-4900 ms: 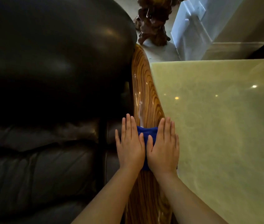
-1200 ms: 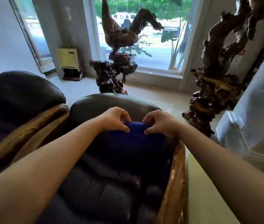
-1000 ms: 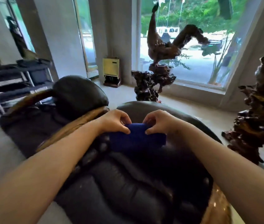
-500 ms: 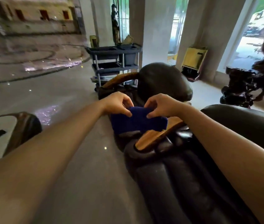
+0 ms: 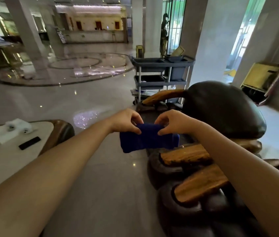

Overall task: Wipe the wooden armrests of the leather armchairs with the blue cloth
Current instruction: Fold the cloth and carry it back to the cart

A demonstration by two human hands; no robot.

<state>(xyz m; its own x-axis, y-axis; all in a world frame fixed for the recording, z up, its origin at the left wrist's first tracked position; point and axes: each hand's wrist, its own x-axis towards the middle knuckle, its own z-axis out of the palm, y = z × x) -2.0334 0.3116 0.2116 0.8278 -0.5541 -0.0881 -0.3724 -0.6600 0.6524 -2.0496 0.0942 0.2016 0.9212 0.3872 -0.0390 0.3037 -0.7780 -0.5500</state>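
A: Where is the blue cloth?

B: In the air above the wooden armrest, pinched by left hand and right hand fingers.

A: Risk?

B: A loose pinch could drop it on the floor.

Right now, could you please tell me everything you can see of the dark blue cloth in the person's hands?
The dark blue cloth looks like soft, plush fabric, folded into a thick rectangle with no print. It hangs in the air, held by its upper edge: the left hand pinches one top corner, the right hand the other. It touches nothing else and sits just above and left of the nearest wooden armrest.
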